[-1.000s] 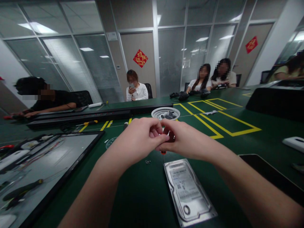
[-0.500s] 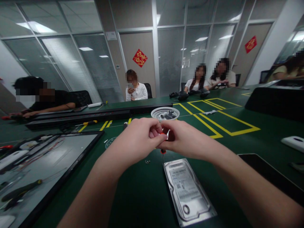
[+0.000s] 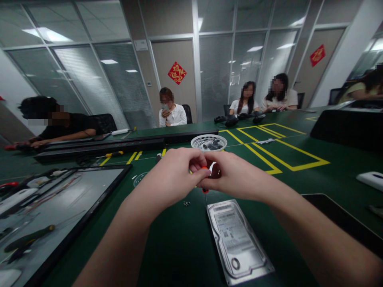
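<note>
Both of my hands meet above the far end of a silver hard drive (image 3: pixel 237 243), which lies flat on the green table, label up. Pinched in the fingers of my left hand (image 3: pixel 184 171) is the orange-red handle of a screwdriver (image 3: pixel 205 191). My right hand (image 3: pixel 231 173) is curled round the same handle from the other side, and fingers hide most of it. The thin shaft points down to the drive's far left corner; whether its tip sits in a screw I cannot tell. Several tiny screws (image 3: pixel 186 203) lie left of the drive.
Beyond my hands stands a white basket (image 3: pixel 194 145) with dark parts in it. A black-framed panel (image 3: pixel 98 199) bearing tools lies left, a black slab (image 3: pixel 338 219) right. Long black bars (image 3: pixel 134 145) cross the table farther back. Several people sit around it.
The camera view has shifted very slightly. My hands keep their hold on the screwdriver, with a little finger movement around the handle. The drive has stayed in place.
</note>
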Action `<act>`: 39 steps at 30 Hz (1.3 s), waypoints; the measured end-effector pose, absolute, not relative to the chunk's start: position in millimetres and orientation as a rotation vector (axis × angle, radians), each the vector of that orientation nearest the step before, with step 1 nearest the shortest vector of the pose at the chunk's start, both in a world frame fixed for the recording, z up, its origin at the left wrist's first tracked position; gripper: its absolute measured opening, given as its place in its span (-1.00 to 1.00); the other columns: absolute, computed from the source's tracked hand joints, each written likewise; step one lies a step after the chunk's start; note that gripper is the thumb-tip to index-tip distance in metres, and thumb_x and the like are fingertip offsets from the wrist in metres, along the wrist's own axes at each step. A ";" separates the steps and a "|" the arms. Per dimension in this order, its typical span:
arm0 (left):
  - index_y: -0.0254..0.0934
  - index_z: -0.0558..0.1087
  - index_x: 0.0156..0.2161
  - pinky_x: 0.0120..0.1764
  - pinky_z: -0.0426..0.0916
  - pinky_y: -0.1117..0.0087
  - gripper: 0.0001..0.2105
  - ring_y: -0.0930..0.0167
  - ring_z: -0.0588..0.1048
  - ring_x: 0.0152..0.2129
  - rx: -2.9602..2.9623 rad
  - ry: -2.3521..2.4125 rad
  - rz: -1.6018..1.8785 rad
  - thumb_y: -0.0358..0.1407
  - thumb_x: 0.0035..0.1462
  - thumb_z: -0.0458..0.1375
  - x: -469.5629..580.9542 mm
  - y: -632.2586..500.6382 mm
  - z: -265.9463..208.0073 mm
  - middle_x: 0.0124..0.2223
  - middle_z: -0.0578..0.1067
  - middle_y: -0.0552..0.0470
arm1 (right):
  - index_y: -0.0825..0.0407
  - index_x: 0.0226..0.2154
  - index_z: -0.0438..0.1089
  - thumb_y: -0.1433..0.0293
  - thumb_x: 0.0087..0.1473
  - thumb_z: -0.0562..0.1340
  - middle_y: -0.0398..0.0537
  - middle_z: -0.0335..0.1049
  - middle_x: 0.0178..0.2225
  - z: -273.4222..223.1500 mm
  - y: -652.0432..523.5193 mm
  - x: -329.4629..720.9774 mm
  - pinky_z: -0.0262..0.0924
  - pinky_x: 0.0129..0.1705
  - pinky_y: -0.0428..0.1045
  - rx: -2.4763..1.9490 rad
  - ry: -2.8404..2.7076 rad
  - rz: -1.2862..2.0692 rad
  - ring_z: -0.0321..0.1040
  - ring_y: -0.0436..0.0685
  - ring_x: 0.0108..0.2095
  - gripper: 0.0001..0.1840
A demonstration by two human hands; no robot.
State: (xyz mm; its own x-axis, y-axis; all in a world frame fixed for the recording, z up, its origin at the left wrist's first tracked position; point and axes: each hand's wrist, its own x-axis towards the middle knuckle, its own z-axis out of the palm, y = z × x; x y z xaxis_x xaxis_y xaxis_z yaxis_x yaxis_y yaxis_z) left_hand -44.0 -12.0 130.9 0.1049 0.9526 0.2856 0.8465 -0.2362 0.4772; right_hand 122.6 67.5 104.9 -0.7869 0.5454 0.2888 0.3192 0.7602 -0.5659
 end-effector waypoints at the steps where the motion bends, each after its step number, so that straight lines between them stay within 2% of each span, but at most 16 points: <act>1: -0.20 0.58 -0.28 -0.32 0.36 0.39 -0.90 0.38 0.54 -0.37 2.193 1.793 0.812 -0.27 0.16 0.21 -44.3 -12.0 131.0 -0.28 0.61 0.06 | 0.02 -0.17 0.41 0.41 0.03 0.35 -0.06 0.51 -0.24 105.0 67.3 122.9 0.19 -0.36 -0.05 -0.650 -2.511 0.712 0.43 0.12 -0.31 -0.74; 5: -0.21 0.58 -0.23 -0.29 0.38 0.39 -0.88 0.36 0.55 -0.34 2.171 1.780 0.838 -0.29 0.14 0.22 -43.9 -12.7 131.9 -0.23 0.62 0.03 | 0.02 -0.16 0.38 0.47 0.05 0.31 -0.05 0.52 -0.22 104.1 67.0 123.7 0.20 -0.37 -0.05 -0.657 -2.497 0.741 0.44 0.10 -0.33 -0.75; 10: -0.22 0.57 -0.27 -0.39 0.32 0.40 -0.88 0.38 0.51 -0.43 2.159 1.839 0.828 -0.25 0.14 0.23 -42.9 -13.0 131.6 -0.34 0.59 0.04 | 0.02 -0.20 0.41 0.42 0.05 0.34 -0.05 0.51 -0.26 103.5 68.3 123.0 0.18 -0.35 -0.04 -0.678 -2.484 0.651 0.44 0.14 -0.29 -0.79; 13: -0.22 0.59 -0.27 -0.34 0.34 0.39 -0.88 0.37 0.53 -0.40 2.163 1.802 0.811 -0.27 0.16 0.20 -44.1 -12.9 131.0 -0.30 0.61 0.03 | 0.02 -0.19 0.41 0.37 0.04 0.37 -0.04 0.52 -0.25 104.4 68.0 123.6 0.18 -0.38 -0.04 -0.679 -2.499 0.672 0.43 0.13 -0.32 -0.76; 17: -0.21 0.60 -0.26 -0.27 0.37 0.39 -0.87 0.37 0.55 -0.35 2.167 1.757 0.816 -0.29 0.17 0.19 -44.6 -13.4 131.8 -0.24 0.62 0.03 | 0.02 -0.15 0.40 0.45 0.06 0.33 -0.04 0.53 -0.20 105.4 67.1 124.4 0.21 -0.36 -0.05 -0.647 -2.505 0.750 0.44 0.10 -0.32 -0.75; 21: -0.21 0.58 -0.24 -0.35 0.34 0.41 -0.88 0.38 0.53 -0.40 2.152 1.795 0.841 -0.26 0.13 0.23 -42.2 -13.4 132.4 -0.29 0.61 0.05 | 0.03 -0.17 0.41 0.50 0.04 0.31 -0.05 0.52 -0.22 105.5 67.0 122.7 0.21 -0.32 -0.05 -0.642 -2.499 0.695 0.44 0.12 -0.28 -0.75; 25: -0.22 0.57 -0.26 -0.40 0.32 0.41 -0.87 0.38 0.52 -0.43 2.127 1.819 0.824 -0.23 0.14 0.23 -42.1 -12.7 130.8 -0.34 0.59 0.05 | 0.03 -0.22 0.42 0.41 0.02 0.37 -0.05 0.50 -0.27 104.8 66.5 121.3 0.18 -0.35 -0.05 -0.667 -2.504 0.656 0.42 0.14 -0.29 -0.77; 28: -0.22 0.58 -0.27 -0.35 0.34 0.39 -0.87 0.36 0.53 -0.40 2.150 1.808 0.797 -0.26 0.16 0.21 -44.3 -12.7 130.5 -0.30 0.61 0.02 | 0.02 -0.19 0.40 0.39 0.03 0.37 -0.05 0.51 -0.24 104.5 66.2 122.6 0.18 -0.36 -0.05 -0.650 -2.498 0.710 0.43 0.12 -0.31 -0.74; 32: -0.21 0.59 -0.24 -0.27 0.39 0.36 -0.88 0.35 0.55 -0.35 2.164 1.781 0.817 -0.28 0.16 0.20 -44.6 -13.6 131.8 -0.24 0.62 0.01 | 0.01 -0.14 0.38 0.48 0.07 0.31 -0.07 0.52 -0.21 105.0 66.4 124.8 0.20 -0.38 -0.05 -0.635 -2.500 0.767 0.44 0.08 -0.35 -0.74; 35: -0.20 0.58 -0.21 -0.31 0.39 0.38 -0.87 0.35 0.55 -0.36 2.139 1.789 0.858 -0.27 0.13 0.24 -42.4 -14.1 132.4 -0.25 0.62 0.02 | 0.01 -0.14 0.40 0.49 0.05 0.33 -0.06 0.52 -0.23 104.7 66.8 124.2 0.20 -0.35 -0.05 -0.648 -2.494 0.724 0.45 0.11 -0.31 -0.72; 39: -0.22 0.57 -0.26 -0.39 0.36 0.41 -0.89 0.36 0.53 -0.43 2.096 1.805 0.851 -0.26 0.11 0.25 -41.5 -14.1 132.1 -0.33 0.60 0.02 | 0.01 -0.18 0.41 0.41 0.03 0.38 -0.06 0.51 -0.27 103.7 67.6 122.2 0.18 -0.35 -0.05 -0.682 -2.489 0.653 0.43 0.14 -0.30 -0.73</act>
State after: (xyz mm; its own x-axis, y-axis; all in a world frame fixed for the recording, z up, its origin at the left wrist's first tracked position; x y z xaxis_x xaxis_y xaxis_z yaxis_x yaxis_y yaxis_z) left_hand -41.5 -14.1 132.1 0.0634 0.9618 0.2663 0.8177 -0.2031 0.5387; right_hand 122.2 67.6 103.7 -0.7634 0.5654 0.3124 0.3392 0.7625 -0.5510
